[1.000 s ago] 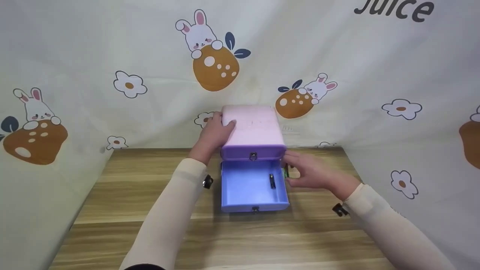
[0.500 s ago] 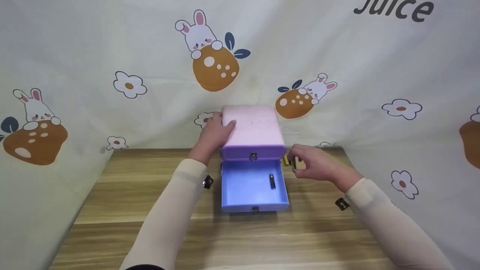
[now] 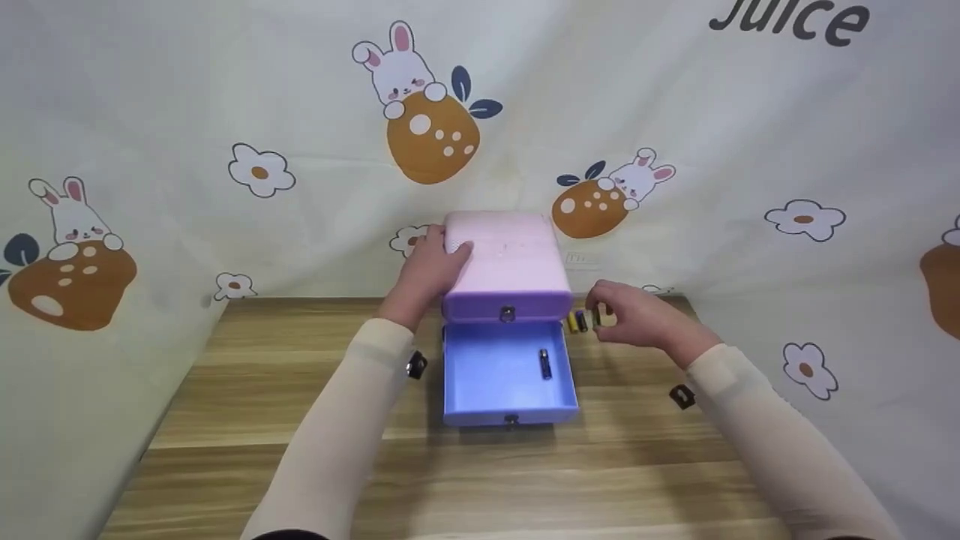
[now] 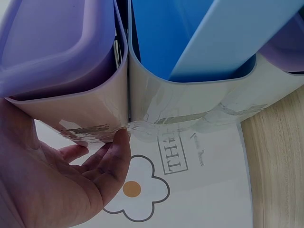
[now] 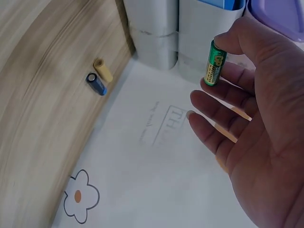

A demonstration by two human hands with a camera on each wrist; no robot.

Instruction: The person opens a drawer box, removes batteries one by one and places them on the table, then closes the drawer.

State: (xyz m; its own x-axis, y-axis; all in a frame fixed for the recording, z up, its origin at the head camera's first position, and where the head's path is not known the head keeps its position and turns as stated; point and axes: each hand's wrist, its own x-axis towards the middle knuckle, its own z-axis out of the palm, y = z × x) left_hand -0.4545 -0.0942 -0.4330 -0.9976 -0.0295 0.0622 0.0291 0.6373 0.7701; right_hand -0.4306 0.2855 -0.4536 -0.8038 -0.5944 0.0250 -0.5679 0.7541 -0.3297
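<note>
My left hand [image 3: 427, 271] holds the left side of a small stacked drawer cabinet [image 3: 506, 251], thumb on its pink top. In the left wrist view its bent fingers [image 4: 110, 164] touch the side wall. A green battery [image 5: 215, 64] is pinched between thumb and fingertip of my right hand [image 3: 637, 319], above the table to the right of the cabinet. Close by on the table, a yellow battery [image 3: 572, 322] and a dark blue battery [image 3: 581, 321] are side by side; whether they stand or lie I cannot tell. A black battery [image 3: 545, 364] lies in the pulled-out blue drawer [image 3: 487, 375].
The cabinet's upper purple drawer [image 3: 476, 306] is pushed in, with a small metal-looking knob [image 3: 508, 313]. A wooden table [image 3: 300, 420] carries everything. Behind it and along both sides hangs a pale cloth [image 3: 315, 90] printed with rabbits and flowers.
My right hand has moved away from the drawer's side, up and to the right, with the green battery. The yellow and dark blue batteries have come into sight. My left hand has stayed put.
</note>
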